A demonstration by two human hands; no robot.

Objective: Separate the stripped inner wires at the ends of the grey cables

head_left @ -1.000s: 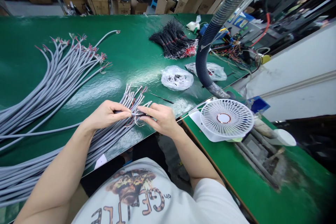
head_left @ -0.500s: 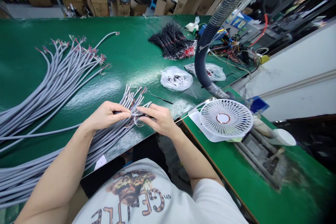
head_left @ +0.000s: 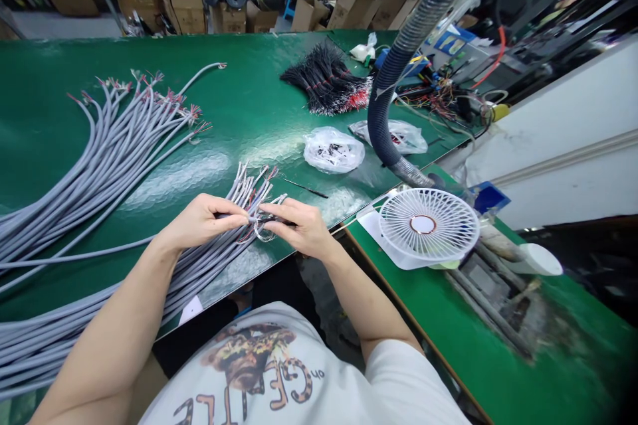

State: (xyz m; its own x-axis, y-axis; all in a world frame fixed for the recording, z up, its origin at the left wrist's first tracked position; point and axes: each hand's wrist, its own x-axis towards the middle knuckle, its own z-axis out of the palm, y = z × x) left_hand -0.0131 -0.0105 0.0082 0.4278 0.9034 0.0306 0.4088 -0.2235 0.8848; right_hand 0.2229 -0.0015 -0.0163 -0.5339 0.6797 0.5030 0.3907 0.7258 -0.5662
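Between thumb and fingers, my left hand (head_left: pixel 209 219) pinches a grey cable (head_left: pixel 117 245) close to its stripped end. My right hand (head_left: pixel 298 224) is closed on the thin wires (head_left: pixel 262 218) that come out of that end; what lies between its fingertips is partly hidden. Both hands are over a bundle of grey cables (head_left: pixel 214 259) whose stripped ends fan out just beyond my fingers. On the table past my right hand lies a thin tool with a dark handle (head_left: pixel 314 192). A second bundle of grey cables (head_left: pixel 129 133) with reddish wire ends spreads to the left.
Two clear plastic bags (head_left: pixel 333 150) with small dark parts sit beyond my hands, near bundled black wires (head_left: pixel 326 80). A ribbed hose (head_left: pixel 383 106) comes down at right. A white fan (head_left: pixel 428 224) stands on the green side table (head_left: pixel 558 358). Cardboard boxes (head_left: pixel 356 6) line the back.
Almost nothing differs. Both hands keep their hold on the cable end, and the view has shifted very slightly.
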